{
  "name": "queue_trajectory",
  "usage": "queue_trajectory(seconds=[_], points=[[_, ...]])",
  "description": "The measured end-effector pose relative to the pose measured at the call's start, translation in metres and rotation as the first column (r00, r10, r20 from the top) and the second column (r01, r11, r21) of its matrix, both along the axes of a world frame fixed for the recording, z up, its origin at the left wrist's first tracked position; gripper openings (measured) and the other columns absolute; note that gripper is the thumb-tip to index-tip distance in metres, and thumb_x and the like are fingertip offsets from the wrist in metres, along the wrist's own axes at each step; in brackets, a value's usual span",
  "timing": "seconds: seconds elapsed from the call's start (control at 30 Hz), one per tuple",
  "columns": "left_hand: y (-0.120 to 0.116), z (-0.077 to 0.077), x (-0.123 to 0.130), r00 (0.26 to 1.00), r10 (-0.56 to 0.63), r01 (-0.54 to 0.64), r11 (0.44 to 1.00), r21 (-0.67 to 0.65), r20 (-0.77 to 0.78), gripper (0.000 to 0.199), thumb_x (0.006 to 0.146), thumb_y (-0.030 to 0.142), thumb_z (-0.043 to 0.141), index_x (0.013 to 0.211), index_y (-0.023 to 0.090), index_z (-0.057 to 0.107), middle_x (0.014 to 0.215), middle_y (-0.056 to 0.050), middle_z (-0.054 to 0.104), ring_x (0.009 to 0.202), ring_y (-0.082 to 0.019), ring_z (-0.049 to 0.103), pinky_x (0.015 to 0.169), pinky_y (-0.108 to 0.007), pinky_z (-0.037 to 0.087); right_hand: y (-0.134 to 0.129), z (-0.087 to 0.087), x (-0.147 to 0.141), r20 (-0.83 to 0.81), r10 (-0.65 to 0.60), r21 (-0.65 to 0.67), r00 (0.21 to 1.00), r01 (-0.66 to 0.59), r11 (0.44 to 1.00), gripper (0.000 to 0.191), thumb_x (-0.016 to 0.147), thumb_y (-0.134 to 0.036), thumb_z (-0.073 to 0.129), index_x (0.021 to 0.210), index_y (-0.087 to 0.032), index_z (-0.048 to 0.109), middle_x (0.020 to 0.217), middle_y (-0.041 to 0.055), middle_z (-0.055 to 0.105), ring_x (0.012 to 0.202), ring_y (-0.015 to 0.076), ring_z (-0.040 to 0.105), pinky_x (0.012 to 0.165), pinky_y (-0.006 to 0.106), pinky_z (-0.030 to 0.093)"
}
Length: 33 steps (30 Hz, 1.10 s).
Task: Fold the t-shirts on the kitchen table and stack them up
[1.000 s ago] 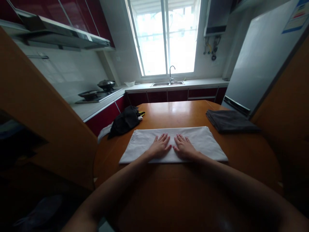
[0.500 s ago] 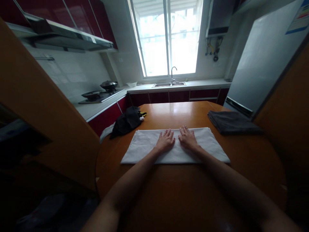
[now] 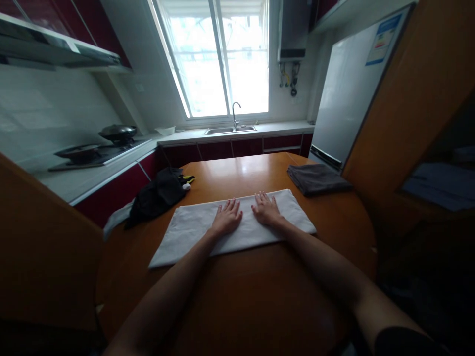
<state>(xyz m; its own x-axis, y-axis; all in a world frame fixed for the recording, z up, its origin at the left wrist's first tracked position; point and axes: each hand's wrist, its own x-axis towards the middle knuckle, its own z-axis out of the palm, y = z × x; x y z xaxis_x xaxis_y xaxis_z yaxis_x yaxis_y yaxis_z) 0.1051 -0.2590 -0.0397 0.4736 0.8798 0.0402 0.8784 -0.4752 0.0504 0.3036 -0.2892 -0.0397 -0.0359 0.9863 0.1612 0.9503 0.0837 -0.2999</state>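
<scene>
The person's left hand (image 3: 227, 217) and right hand (image 3: 265, 210) rest palm down on the white cloth (image 3: 193, 230), fingers extended and slightly apart, with neither gripping it. The cloth lies folded in a flat rectangle around the middle of the table (image 3: 237, 296). A folded grey cloth (image 3: 318, 179) sits toward the table's far right; a black cloth (image 3: 158, 194) lies bunched at its left edge. The sink (image 3: 220, 131) is beyond the table.
</scene>
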Motion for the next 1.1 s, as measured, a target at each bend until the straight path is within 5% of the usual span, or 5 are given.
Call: queue_trajectory(seconds=[0.3, 0.5, 0.63, 0.83, 1.1], points=[[-0.001, 0.000, 0.000, 1.000, 0.000, 0.000, 1.000, -0.004, 0.012, 0.059, 0.103, 0.042, 0.028, 0.156, 0.017, 0.034, 0.165, -0.014, 0.023, 0.153, -0.030, 0.019, 0.121, -0.056, 0.018, -0.003, -0.003, 0.011, 0.011, -0.034, -0.020, 0.999, 0.034, 0.999, 0.064, 0.102, -0.043, 0.032, 0.156, -0.009, 0.032, 0.166, 0.0177, 0.020, 0.153, 0.0261, 0.016, 0.122, 0.052, 0.009], [-0.011, 0.022, -0.001, 0.992, 0.056, -0.068, 0.992, 0.110, 0.112, 0.054, 0.101, 0.036, 0.038, 0.150, 0.015, 0.044, 0.159, -0.013, 0.040, 0.147, -0.028, 0.034, 0.120, -0.049, 0.027, -0.005, 0.001, 0.001, 0.063, -0.022, 0.127, 0.998, 0.014, 0.992, 0.063, 0.104, -0.045, 0.030, 0.155, -0.010, 0.034, 0.166, 0.0178, 0.020, 0.154, 0.0264, 0.014, 0.121, 0.053, 0.007], [-0.009, 0.031, -0.029, 0.984, 0.145, -0.159, 0.976, 0.146, 0.106, 0.054, 0.102, 0.037, 0.037, 0.151, 0.016, 0.043, 0.159, -0.013, 0.039, 0.149, -0.029, 0.032, 0.120, -0.053, 0.024, -0.009, -0.001, -0.003, 0.098, 0.007, 0.132, 0.995, -0.020, 0.991, 0.065, 0.104, -0.048, 0.028, 0.156, -0.009, 0.033, 0.165, 0.0186, 0.023, 0.154, 0.0269, 0.014, 0.121, 0.055, 0.006], [-0.002, 0.008, -0.084, 0.950, 0.308, -0.309, 0.951, 0.003, 0.053, 0.063, 0.104, 0.053, 0.025, 0.158, 0.020, 0.031, 0.165, -0.015, 0.023, 0.153, -0.033, 0.017, 0.119, -0.063, 0.016, -0.005, -0.011, -0.002, 0.104, 0.019, -0.064, 0.994, -0.012, 0.998, 0.066, 0.102, -0.047, 0.026, 0.156, -0.010, 0.033, 0.165, 0.0182, 0.022, 0.153, 0.0288, 0.016, 0.120, 0.058, 0.012], [0.006, 0.013, -0.134, 0.920, 0.386, -0.385, 0.923, -0.014, 0.066, 0.060, 0.105, 0.049, 0.030, 0.156, 0.018, 0.036, 0.164, -0.016, 0.026, 0.153, -0.031, 0.020, 0.121, -0.053, 0.018, -0.003, -0.017, 0.000, 0.114, 0.011, -0.053, 0.993, -0.005, 0.999, 0.065, 0.102, -0.047, 0.026, 0.155, -0.010, 0.035, 0.165, 0.0171, 0.022, 0.153, 0.0278, 0.017, 0.120, 0.056, 0.012]])
